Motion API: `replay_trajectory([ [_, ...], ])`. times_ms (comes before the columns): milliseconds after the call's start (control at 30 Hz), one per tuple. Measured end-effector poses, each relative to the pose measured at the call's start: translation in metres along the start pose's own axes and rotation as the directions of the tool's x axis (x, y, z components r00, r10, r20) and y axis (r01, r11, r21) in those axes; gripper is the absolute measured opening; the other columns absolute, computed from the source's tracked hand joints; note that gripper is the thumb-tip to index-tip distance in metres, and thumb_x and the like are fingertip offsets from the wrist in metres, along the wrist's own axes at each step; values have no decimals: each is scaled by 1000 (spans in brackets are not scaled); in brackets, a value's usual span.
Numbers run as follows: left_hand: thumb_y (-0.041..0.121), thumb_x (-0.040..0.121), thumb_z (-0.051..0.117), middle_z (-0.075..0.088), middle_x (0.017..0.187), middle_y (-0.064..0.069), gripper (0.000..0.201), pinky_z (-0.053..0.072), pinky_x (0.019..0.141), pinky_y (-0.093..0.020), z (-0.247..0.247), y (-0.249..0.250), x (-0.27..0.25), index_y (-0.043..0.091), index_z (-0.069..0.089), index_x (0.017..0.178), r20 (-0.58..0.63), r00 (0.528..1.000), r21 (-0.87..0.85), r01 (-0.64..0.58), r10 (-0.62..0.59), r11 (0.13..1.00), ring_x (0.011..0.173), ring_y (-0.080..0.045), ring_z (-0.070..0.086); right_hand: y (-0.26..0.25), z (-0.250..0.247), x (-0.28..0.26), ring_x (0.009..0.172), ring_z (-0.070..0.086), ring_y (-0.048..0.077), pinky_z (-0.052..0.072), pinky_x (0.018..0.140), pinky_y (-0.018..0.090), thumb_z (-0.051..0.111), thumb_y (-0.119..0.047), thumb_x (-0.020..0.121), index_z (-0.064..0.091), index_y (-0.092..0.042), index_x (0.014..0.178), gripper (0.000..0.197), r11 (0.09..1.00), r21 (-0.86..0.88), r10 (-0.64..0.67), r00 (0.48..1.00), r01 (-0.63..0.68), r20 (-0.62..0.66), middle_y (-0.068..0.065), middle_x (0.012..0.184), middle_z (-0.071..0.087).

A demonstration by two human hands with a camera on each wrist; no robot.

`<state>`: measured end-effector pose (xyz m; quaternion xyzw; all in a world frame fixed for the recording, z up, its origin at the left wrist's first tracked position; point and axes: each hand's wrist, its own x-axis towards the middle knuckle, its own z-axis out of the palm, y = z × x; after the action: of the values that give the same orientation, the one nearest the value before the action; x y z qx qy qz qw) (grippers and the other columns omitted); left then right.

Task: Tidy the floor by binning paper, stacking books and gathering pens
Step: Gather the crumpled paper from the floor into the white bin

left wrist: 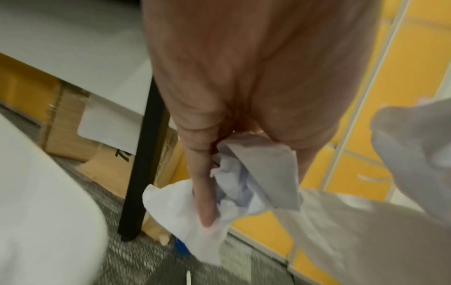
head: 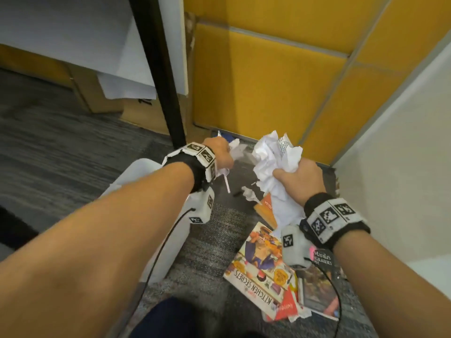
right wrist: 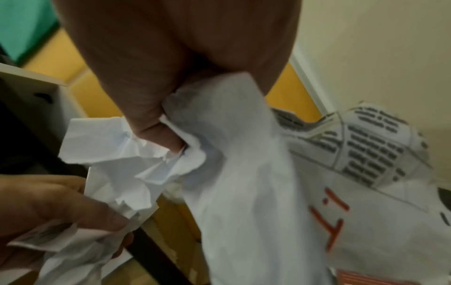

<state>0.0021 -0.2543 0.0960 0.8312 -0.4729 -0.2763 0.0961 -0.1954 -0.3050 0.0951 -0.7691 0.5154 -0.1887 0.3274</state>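
Head view, both forearms reach out above the white bin (head: 136, 172), left hand (head: 219, 153) fingers curled around a small paper wad (head: 234, 148) just beyond the bin, right hand (head: 300, 176) clenching a big crumpled paper bundle (head: 273, 157) right of the bin.

This looks like an office corner. Grey carpet tiles (head: 61, 147) cover the floor, yellow padded partition panels (head: 263, 89) line the wall, and a white tabletop (head: 61, 28) on a black leg (head: 166, 93) stands over cardboard boxes (head: 144, 113).

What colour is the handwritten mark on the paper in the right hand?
Orange-red, on the crumpled white printed paper that the right hand grips; clearest in the right wrist view.
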Motion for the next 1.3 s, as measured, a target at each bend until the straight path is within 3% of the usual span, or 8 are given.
replay_trajectory([
  [200, 22, 76, 74, 70, 82, -11, 25, 60, 69, -39, -74, -55, -78, 4, 70, 94, -33, 998, -289, 41, -53, 956, 78, -29, 69, -99, 19, -45, 49, 44, 7, 36, 49, 23, 70, -14, 78, 48, -16, 56, 30, 980, 142, -151, 985, 139, 80, -4, 55, 49],
  [300, 14, 81, 66, 64, 70, -11, 9, 54, 62, -35, -84, -88, -105, 7, 65, 75, 22, 996, -427, 82, -81, 900, 61, -23, 60, -136, 54, -57, 70, 64, 16, 54, 65, 29, 71, -15, 76, 66, -11, 77, 6, 962, 235, -177, 970, 135, 168, 3, 76, 69],
  [433, -4, 91, 52, 58, 91, -11, 18, 53, 78, -42, -65, -130, -119, 2, 62, 104, 133, 986, -471, 151, -99, 869, 79, -27, 55, -148, 120, -68, 93, 68, 25, 56, 86, 39, 72, -20, 73, 70, -11, 98, 26, 946, 323, -70, 968, -12, 241, 5, 97, 73],
  [700, 18, 79, 71, 59, 126, -5, 50, 45, 80, -36, -18, -165, -110, 20, 57, 126, 378, 913, -205, 243, -153, 948, 117, -28, 54, -116, 203, -72, 108, 61, 32, 46, 78, 32, 55, -25, 92, 64, -8, 115, 30, 786, -469, -149, 859, 404, 490, 13, 111, 66],
  [900, 11, 64, 87, 48, 132, -12, 104, 49, 62, -33, -21, -168, -98, 30, 23, 143, 328, 939, -202, 179, -105, 963, 117, -33, 51, -108, 214, -61, 132, 38, 34, 36, 105, 44, 50, -38, 93, 59, -11, 125, 42, 566, -620, -8, 755, 544, 655, 13, 136, 50],
  [1000, 9, 77, 76, 49, 135, -5, 81, 43, 51, -19, -19, -168, -100, 30, 33, 143, 343, 939, 34, 33, -43, 999, 110, -24, 55, -111, 219, -55, 115, 53, 33, 50, 96, 41, 66, -47, 77, 51, -6, 125, 65, 693, -491, -73, 729, 528, 681, 18, 124, 53],
  [1133, 26, 87, 68, 53, 136, -4, 57, 41, 96, -27, -12, -172, -96, 21, 45, 139, 300, 954, 218, -50, -19, 975, 121, -23, 53, -132, 183, -48, 107, 54, 25, 52, 90, 39, 81, -53, 59, 48, -10, 122, 83, 830, -303, -223, 777, 468, 589, 8, 119, 51],
  [1300, 25, 92, 62, 50, 141, -6, 52, 37, 107, -33, 4, -178, -90, 16, 45, 140, 348, 935, 308, -49, -65, 950, 129, -23, 47, -129, 136, -61, 110, 51, 19, 45, 94, 37, 72, -59, 69, 63, -22, 115, 60, 689, -329, -290, 661, 646, 692, 1, 120, 51],
])
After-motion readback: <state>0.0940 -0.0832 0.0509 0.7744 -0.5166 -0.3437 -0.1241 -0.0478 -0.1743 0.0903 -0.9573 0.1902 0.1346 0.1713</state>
